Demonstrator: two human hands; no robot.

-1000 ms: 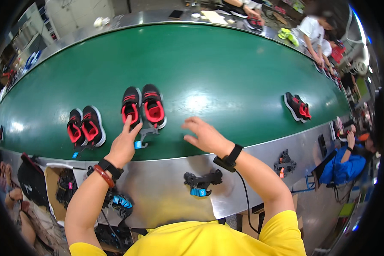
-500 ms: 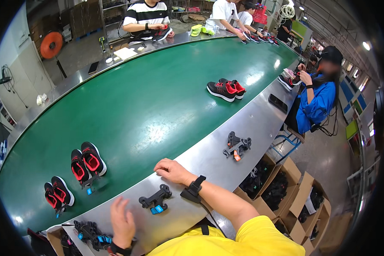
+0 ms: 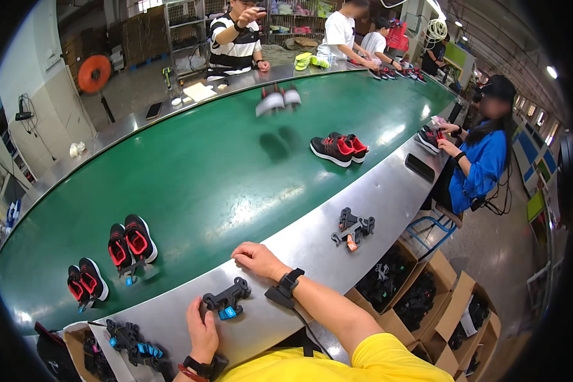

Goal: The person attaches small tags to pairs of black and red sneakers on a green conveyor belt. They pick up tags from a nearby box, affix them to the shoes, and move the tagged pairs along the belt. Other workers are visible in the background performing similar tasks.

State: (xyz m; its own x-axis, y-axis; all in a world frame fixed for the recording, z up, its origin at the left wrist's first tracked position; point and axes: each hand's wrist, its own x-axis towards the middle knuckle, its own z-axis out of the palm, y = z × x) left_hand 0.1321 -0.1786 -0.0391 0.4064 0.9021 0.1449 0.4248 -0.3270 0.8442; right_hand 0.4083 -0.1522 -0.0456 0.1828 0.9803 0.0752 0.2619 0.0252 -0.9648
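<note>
Left hand, thumb and fingers apart, is just beside a black hanger with a blue tag, lying on the metal surface. Right hand rests loosely curled near the surface's far edge; whether its fingertips meet, I cannot tell. More black hangers lie leftward. Beyond, black-and-red shoes stand in pairs on a green belt.
</note>
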